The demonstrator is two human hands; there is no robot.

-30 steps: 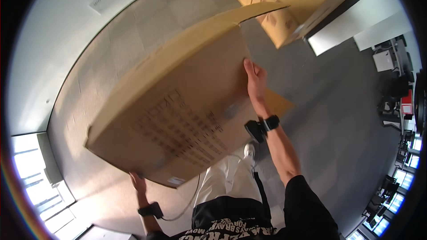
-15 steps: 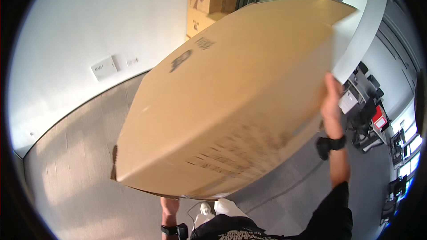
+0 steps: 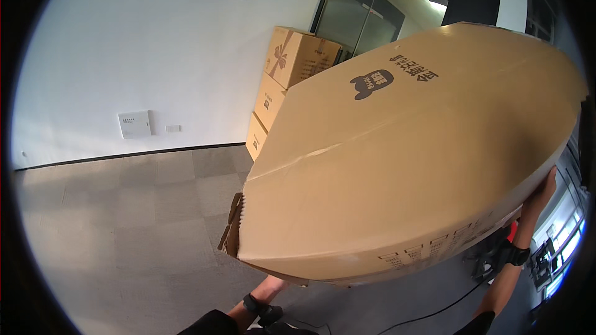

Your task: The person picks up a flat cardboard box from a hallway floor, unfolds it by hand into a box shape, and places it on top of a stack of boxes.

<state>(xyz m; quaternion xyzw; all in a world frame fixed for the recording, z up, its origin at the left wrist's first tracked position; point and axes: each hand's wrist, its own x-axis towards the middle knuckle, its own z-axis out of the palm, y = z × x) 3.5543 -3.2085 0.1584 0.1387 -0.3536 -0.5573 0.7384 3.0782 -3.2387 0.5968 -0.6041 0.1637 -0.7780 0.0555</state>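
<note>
A large brown cardboard box [image 3: 372,155] fills the middle and right of the view, held up off the floor and tilted. Dark print and a crease mark its broad face, and brown flaps stick out at its left end. My left hand [image 3: 272,285] supports the near lower left edge; its fingers are hidden beneath the cardboard. Against the right side of the box presses my right hand [image 3: 542,192], its fingers partly out of sight. A black band circles each wrist.
Smaller cardboard boxes [image 3: 297,56] are stacked by the white wall [image 3: 136,43], beside a dark-framed glass door [image 3: 354,15]. A black cable [image 3: 428,314] runs over the grey carpeted floor [image 3: 143,211]. Office chairs [image 3: 490,254] show at the right.
The box has swung to the right and turned, so its printed broad face shows more. Both hands have moved right with it. The view has tilted up, showing more wall and the door.
</note>
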